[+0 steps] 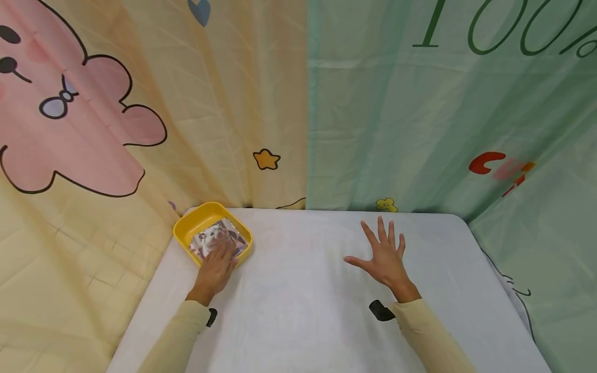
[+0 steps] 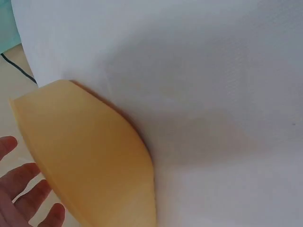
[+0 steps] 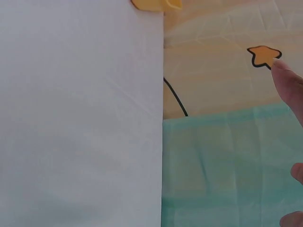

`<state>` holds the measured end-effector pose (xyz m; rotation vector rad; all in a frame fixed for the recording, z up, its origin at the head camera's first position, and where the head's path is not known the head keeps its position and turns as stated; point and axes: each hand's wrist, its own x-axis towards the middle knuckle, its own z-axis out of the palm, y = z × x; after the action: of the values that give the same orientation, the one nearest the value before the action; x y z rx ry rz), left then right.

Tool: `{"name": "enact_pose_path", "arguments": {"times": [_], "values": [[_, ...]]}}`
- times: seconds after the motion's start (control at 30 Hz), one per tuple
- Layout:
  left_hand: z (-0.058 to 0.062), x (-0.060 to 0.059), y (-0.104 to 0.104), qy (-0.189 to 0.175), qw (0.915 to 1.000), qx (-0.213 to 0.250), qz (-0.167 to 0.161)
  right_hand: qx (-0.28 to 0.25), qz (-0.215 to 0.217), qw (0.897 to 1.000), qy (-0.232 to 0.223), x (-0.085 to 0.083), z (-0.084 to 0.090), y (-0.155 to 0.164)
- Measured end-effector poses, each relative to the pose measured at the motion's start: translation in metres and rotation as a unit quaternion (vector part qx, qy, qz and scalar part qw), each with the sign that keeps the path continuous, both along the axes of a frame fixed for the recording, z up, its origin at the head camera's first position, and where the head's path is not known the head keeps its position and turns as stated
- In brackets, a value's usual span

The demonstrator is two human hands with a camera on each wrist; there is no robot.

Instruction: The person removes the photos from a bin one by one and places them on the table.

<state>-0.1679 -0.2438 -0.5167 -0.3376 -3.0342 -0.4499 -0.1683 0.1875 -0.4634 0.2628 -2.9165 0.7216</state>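
Cards (image 1: 210, 237) partly covered by left hand (image 1: 216, 270), pink figure (image 1: 86, 140) cropped

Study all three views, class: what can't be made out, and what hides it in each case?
Head view: part of the printed pieces in the yellow tray, covered by the left hand.
Left wrist view: the tray's inside, hidden by its side wall.
Right wrist view: most of the right hand, cut off by the right edge; most of the tray, by the top edge.
Head view: the rest of the pink figure, cut off by the left and top edges.
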Motion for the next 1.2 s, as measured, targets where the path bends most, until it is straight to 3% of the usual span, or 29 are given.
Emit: {"name": "enact_pose_path", "arguments": {"times": [0.23,0.37,0.6,1.03,1.2], "values": [[-0.024,0.000,-0.001,0.051,0.9984,0.022,-0.007,-0.006,0.000,1.000,0.003,0.001,-0.004,-0.005],[-0.032,0.000,-0.001,0.071,0.9971,0.025,-0.009,-0.005,-0.001,1.000,0.004,0.001,-0.005,-0.008],[-0.035,-0.002,0.004,0.106,0.9928,0.055,0.009,-0.008,-0.005,1.000,0.005,0.000,-0.006,-0.010],[-0.040,0.002,0.007,0.134,0.9861,0.092,0.033,-0.015,-0.005,1.000,0.009,0.001,-0.010,-0.010],[-0.040,0.005,0.012,0.118,0.9885,0.091,0.025,-0.011,-0.006,1.000,0.003,0.001,-0.010,-0.009]]}}
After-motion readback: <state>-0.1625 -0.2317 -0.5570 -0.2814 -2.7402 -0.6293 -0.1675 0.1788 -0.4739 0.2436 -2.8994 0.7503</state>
